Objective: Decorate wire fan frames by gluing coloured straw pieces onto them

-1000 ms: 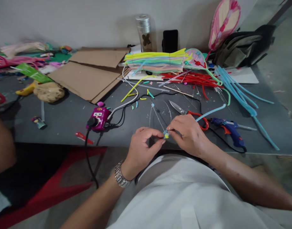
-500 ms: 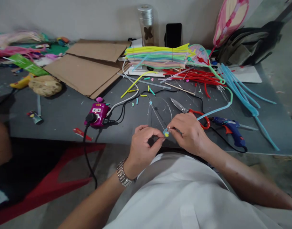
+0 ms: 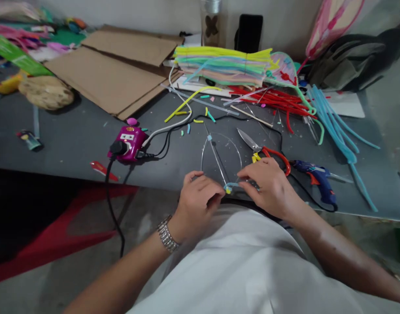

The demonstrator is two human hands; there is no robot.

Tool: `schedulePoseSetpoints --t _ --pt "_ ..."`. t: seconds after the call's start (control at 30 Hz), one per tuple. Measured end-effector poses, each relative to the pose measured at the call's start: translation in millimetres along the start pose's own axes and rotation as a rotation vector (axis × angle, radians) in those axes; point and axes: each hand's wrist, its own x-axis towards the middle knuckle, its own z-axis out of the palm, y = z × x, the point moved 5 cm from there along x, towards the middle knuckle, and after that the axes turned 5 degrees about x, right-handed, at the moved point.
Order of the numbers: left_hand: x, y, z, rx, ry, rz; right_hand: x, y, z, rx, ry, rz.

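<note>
Left hand (image 3: 200, 199) and right hand (image 3: 271, 187) meet at the counter's (image 3: 72, 144) near edge, fingertips of both pinched shut on the near tip of the wire frame (image 3: 216, 157). The frame's loop lies flat on the counter beyond them. Red-handled scissors (image 3: 268, 153) sit just beside the right hand, with a blue glue gun (image 3: 314, 175) further right and a purple power strip (image 3: 126, 141) off left.
</note>
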Motion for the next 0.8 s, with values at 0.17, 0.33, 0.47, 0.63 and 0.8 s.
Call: schedulePoseSetpoints --t 0.17,0.33,0.47,0.63,0.8 --pt "-27.1 -6.7 8.9 0.13 0.054 -0.003 -12.1 3.0 10.7 -0.115 0.011 0.032" --pt "-48.1 -13.2 10.7 0.251 0.232 -0.04 -11.4 -17.2 24.7 -0.217 0.204 -0.103" --pt "-56.5 -22.4 15.5 0.262 0.235 -0.062 -6.6 -14.8 30.0 -0.135 0.16 -0.137" --pt "-55.7 -22.4 11.0 0.214 0.213 -0.026 -35.2 45.0 -37.5 -0.17 0.357 0.252" --pt "-55.9 -42.9 14.6 0.044 0.22 -0.236 -139.7 102.0 -142.0 -0.403 0.614 0.715"
